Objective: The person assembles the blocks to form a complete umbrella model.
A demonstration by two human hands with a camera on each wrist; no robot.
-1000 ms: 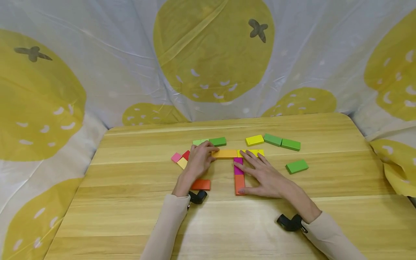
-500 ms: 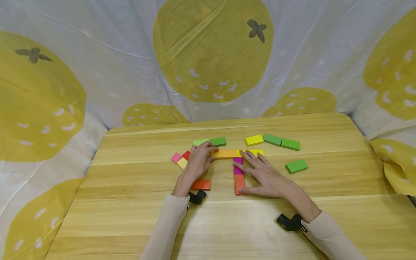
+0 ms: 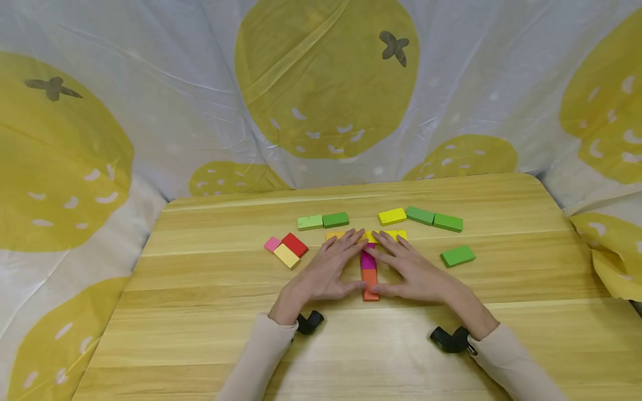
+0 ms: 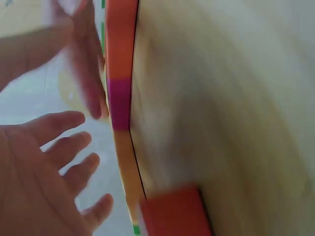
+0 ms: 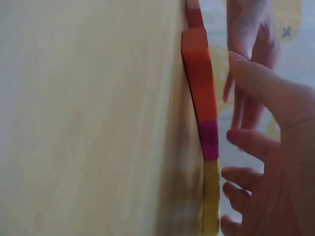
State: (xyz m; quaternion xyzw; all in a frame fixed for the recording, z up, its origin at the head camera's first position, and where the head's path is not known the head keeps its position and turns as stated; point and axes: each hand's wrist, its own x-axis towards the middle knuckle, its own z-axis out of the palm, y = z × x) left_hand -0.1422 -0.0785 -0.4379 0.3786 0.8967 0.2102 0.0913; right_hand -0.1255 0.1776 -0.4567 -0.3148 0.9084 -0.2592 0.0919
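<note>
Cloth printed with yellow fruit (image 3: 328, 78) is hanging behind the wooden tabletop (image 3: 381, 351), over which we are holding two sleeved forearms. Our left hand (image 3: 328, 273) and right hand (image 3: 420, 275) are facing each other, each grip standing wide and holding nothing; whether fingertips are touching wood, we are not managing to tell. We are probably framing the pieces from both sides so that their joints are sitting square. Beneath, a T of flat blocks is lying: the orange block (image 4: 129, 160) and yellow block (image 5: 211, 196) are forming the crossbar end to end, while the magenta block (image 3: 368, 259) and coral-orange block (image 3: 370, 289) are making the stem. Another red-orange block (image 4: 172, 211) is resting near our left wrist, hidden from the head view. Well apart rightward, a green block (image 3: 458, 257) is lying alone; leftward, red (image 3: 295, 245), cream (image 3: 287, 256) and pink blocks (image 3: 272, 243) are clustering.
</note>
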